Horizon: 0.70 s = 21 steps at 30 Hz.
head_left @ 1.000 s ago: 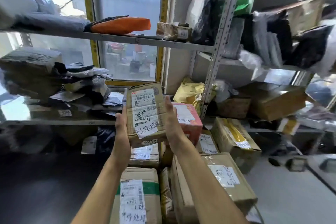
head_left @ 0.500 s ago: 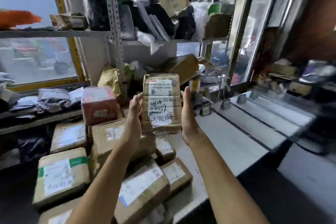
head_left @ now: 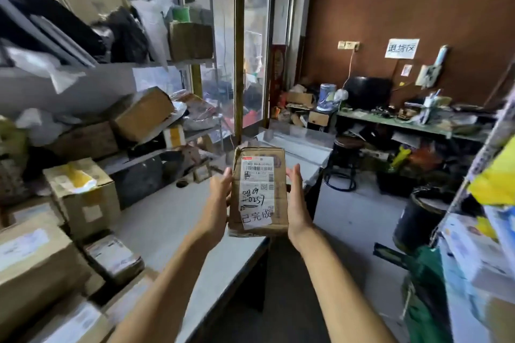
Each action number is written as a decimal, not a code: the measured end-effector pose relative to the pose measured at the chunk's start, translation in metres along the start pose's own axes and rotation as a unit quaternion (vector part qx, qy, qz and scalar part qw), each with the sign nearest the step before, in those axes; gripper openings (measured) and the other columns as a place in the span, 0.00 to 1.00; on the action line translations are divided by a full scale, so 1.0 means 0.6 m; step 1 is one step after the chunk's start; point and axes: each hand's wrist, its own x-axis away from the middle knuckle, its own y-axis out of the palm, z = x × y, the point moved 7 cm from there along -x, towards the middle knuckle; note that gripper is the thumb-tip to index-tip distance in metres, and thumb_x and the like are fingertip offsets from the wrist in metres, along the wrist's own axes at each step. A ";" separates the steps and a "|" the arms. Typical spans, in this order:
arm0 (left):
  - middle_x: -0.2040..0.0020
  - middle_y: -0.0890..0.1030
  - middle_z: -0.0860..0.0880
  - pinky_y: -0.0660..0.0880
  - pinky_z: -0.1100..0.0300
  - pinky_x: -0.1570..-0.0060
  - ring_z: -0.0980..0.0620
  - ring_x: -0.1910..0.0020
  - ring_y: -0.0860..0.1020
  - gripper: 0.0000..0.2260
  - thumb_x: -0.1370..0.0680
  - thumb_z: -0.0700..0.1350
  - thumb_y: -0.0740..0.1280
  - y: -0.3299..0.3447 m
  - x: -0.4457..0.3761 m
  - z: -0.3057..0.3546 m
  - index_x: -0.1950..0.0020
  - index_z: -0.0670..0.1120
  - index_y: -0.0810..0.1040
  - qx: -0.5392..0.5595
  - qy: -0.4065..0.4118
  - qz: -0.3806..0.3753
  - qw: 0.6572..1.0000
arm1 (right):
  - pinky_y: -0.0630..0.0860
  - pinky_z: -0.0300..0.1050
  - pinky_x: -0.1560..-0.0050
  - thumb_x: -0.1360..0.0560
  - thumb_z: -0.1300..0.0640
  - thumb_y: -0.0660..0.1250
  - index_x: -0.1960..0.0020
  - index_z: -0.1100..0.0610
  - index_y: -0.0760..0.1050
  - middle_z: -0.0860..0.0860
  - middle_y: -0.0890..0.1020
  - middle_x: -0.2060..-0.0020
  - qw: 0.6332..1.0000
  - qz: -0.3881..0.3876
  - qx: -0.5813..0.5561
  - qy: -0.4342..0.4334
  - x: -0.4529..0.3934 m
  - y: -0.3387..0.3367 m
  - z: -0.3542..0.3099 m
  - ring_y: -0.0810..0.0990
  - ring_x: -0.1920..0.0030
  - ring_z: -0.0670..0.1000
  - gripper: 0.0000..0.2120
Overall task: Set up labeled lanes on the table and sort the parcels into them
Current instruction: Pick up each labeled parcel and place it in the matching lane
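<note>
A brown cardboard parcel (head_left: 259, 175) with a white shipping label and handwritten marks is held upright in front of me, over the near right edge of the grey table (head_left: 167, 220). My left hand (head_left: 218, 198) presses flat against its left side. On the opposite side my right hand (head_left: 296, 203) presses in, fingers straight and pointing up. The parcel is carried between the two palms. Pale lane strips (head_left: 295, 145) lie on the table's far end behind the parcel.
Several cardboard parcels (head_left: 83, 198) are stacked at the table's left end. Metal shelves (head_left: 111, 69) crammed with bags and boxes stand behind. A black stool (head_left: 344, 164), a black bin (head_left: 418, 217) and a cluttered green bench (head_left: 404, 125) stand to the right.
My view has swung right from the parcel pile and shelves to the table's far end and the room. The parcel stays between both hands, now over the table edge.
</note>
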 end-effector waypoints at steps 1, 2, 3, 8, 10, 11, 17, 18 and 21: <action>0.44 0.86 0.50 0.80 0.47 0.46 0.50 0.42 0.82 0.24 0.18 0.66 0.52 0.025 -0.019 -0.003 0.41 0.56 0.83 -0.008 0.004 -0.016 1.000 | 0.50 0.70 0.21 0.34 0.13 0.50 0.25 0.28 0.62 0.44 0.65 0.20 1.000 0.012 0.000 0.005 -0.018 -0.028 0.009 0.55 0.18 0.51 0.41; 0.48 0.87 0.51 0.81 0.47 0.46 0.53 0.47 0.84 0.23 0.17 0.63 0.53 0.049 -0.039 -0.009 0.46 0.56 0.85 -0.013 0.012 -0.030 0.999 | 0.52 0.70 0.21 0.33 0.14 0.51 0.25 0.29 0.63 0.43 0.67 0.21 1.000 0.020 -0.003 0.005 -0.036 -0.054 0.015 0.57 0.18 0.51 0.41; 0.48 0.87 0.50 0.81 0.46 0.47 0.53 0.49 0.85 0.23 0.19 0.65 0.55 0.071 -0.056 -0.012 0.47 0.54 0.86 -0.017 0.017 -0.042 0.999 | 0.54 0.69 0.21 0.32 0.14 0.52 0.25 0.29 0.64 0.44 0.67 0.21 1.000 0.023 -0.008 0.005 -0.054 -0.078 0.021 0.59 0.19 0.52 0.40; 0.40 0.81 0.40 0.82 0.47 0.47 0.47 0.43 0.83 0.43 0.29 0.77 0.60 0.165 -0.200 -0.070 0.34 0.40 0.75 -0.023 0.005 -0.091 0.996 | 0.50 0.69 0.21 0.33 0.14 0.51 0.26 0.26 0.65 0.46 0.64 0.20 0.998 0.061 0.009 0.029 -0.175 -0.198 0.056 0.53 0.18 0.50 0.39; 0.51 0.87 0.49 0.82 0.60 0.57 0.56 0.54 0.85 0.28 0.19 0.66 0.55 0.201 -0.242 -0.077 0.41 0.43 0.80 -0.019 0.014 -0.111 0.994 | 0.51 0.69 0.21 0.35 0.13 0.52 0.26 0.26 0.65 0.47 0.65 0.20 0.996 0.079 0.015 0.031 -0.210 -0.231 0.055 0.54 0.18 0.50 0.40; 0.56 0.87 0.53 0.81 0.64 0.62 0.59 0.58 0.85 0.24 0.17 0.60 0.52 0.225 -0.266 -0.079 0.44 0.46 0.81 -0.013 0.013 -0.124 0.992 | 0.52 0.69 0.21 0.35 0.13 0.52 0.26 0.27 0.65 0.49 0.66 0.21 0.995 0.095 0.017 0.033 -0.229 -0.251 0.055 0.55 0.18 0.51 0.41; 0.38 0.80 0.41 0.80 0.64 0.60 0.53 0.48 0.83 0.49 0.34 0.81 0.59 0.313 -0.448 -0.119 0.31 0.41 0.70 -0.006 -0.026 -0.142 0.990 | 0.57 0.70 0.22 0.34 0.13 0.53 0.27 0.28 0.67 0.51 0.68 0.22 0.991 0.126 0.023 0.040 -0.375 -0.364 0.042 0.58 0.19 0.53 0.40; 0.38 0.79 0.41 0.80 0.65 0.61 0.54 0.49 0.84 0.49 0.32 0.80 0.59 0.328 -0.469 -0.122 0.31 0.39 0.69 0.000 -0.023 -0.146 0.989 | 0.55 0.71 0.22 0.35 0.13 0.53 0.27 0.27 0.67 0.50 0.67 0.21 0.990 0.131 0.025 0.043 -0.399 -0.383 0.043 0.55 0.18 0.53 0.40; 0.39 0.80 0.43 0.79 0.68 0.60 0.58 0.52 0.84 0.51 0.36 0.82 0.58 0.368 -0.520 -0.126 0.31 0.41 0.69 -0.008 -0.020 -0.154 0.988 | 0.50 0.73 0.22 0.36 0.12 0.53 0.27 0.25 0.65 0.49 0.63 0.20 0.987 0.147 0.032 0.061 -0.457 -0.446 0.065 0.51 0.17 0.52 0.40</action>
